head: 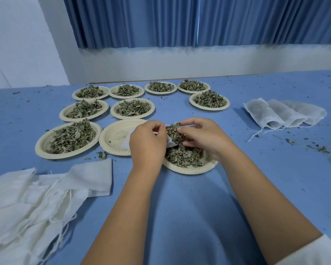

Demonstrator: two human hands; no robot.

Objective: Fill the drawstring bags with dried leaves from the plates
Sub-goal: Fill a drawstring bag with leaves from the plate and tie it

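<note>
Our left hand (147,144) pinches a white bag (169,144); our right hand (204,138) grips dried leaves (174,131) at its mouth, above a leaf-filled plate (191,170).

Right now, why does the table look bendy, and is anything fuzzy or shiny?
Head view: the wide lens bows the far edge of the table and stretches the forearms; the strip under the curtain looks smeared; light is soft, with faint shadows beside the plates and under the left hand, gripping the drawstring bag, and right hand, pinching dried leaves; no glare.
</note>
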